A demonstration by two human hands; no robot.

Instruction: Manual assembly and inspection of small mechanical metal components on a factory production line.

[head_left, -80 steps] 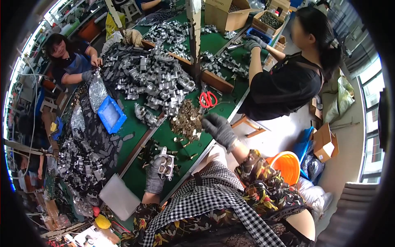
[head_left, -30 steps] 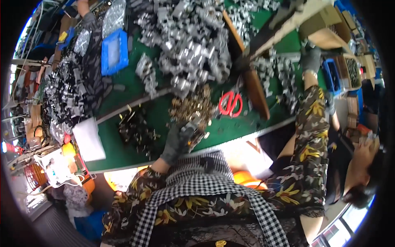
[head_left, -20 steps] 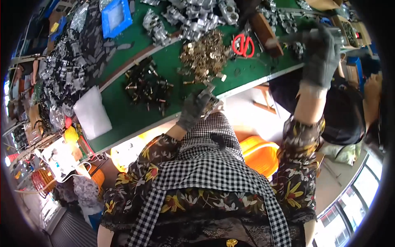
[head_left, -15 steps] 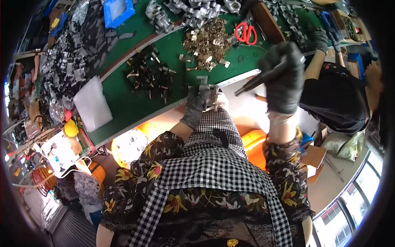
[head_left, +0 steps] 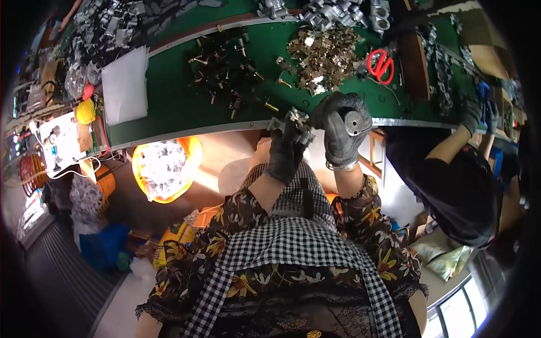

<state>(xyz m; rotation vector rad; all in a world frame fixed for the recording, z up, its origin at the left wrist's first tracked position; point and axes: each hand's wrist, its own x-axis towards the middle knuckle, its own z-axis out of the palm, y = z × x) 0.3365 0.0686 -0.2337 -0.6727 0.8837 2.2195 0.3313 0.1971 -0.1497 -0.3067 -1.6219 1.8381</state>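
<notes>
My left hand (head_left: 285, 153), in a dark grey glove, is closed round a silver metal casting (head_left: 301, 127) at the table's front edge. My right hand (head_left: 338, 129), gloved alike, is closed round a dark rod-shaped tool (head_left: 355, 123). Only the tool's round end with small holes shows; its tip is hidden. The right fingers are close beside the casting, and I cannot tell whether the tool touches it. Beyond the hands lies a heap of small bronze-coloured metal clips (head_left: 324, 59). Left of that are several black parts with brass pins (head_left: 222, 73).
Red-handled scissors (head_left: 380, 66) lie right of the clips, beside a brown wooden bar (head_left: 414, 66). More silver castings (head_left: 335, 14) are heaped behind. A white foam sheet (head_left: 125, 85) rests at left. An orange tub (head_left: 167, 169) of parts stands below. A co-worker's gloved hand (head_left: 470, 115) is at right.
My right hand has come down and left with the tool, from raised at the right to beside the casting. The tool's round end now faces up. The view has shifted.
</notes>
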